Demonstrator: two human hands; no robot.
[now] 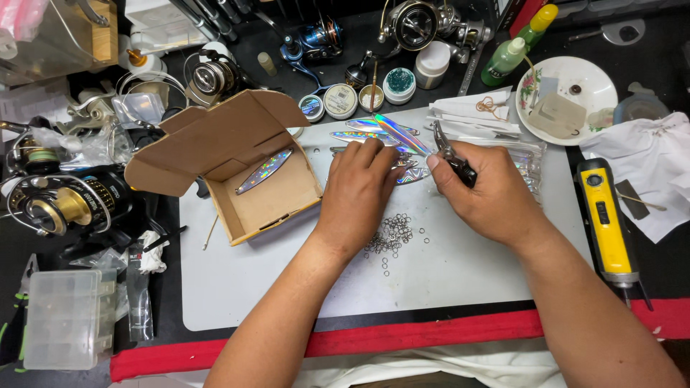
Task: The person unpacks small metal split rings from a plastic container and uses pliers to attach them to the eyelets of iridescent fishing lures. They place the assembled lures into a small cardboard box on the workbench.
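Two hands meet over the grey mat; your left hand pins a holographic metal lure, its long axis slanting up-left from your right hand, whose fingers clamp small dark pliers.

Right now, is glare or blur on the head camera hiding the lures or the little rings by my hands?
Head view: sharp, evenly lit; the holographic lures throw rainbow glare, hiding their surface detail; the split rings stay distinct on the grey mat; the left hand and right hand show no motion blur; edges bend slightly.
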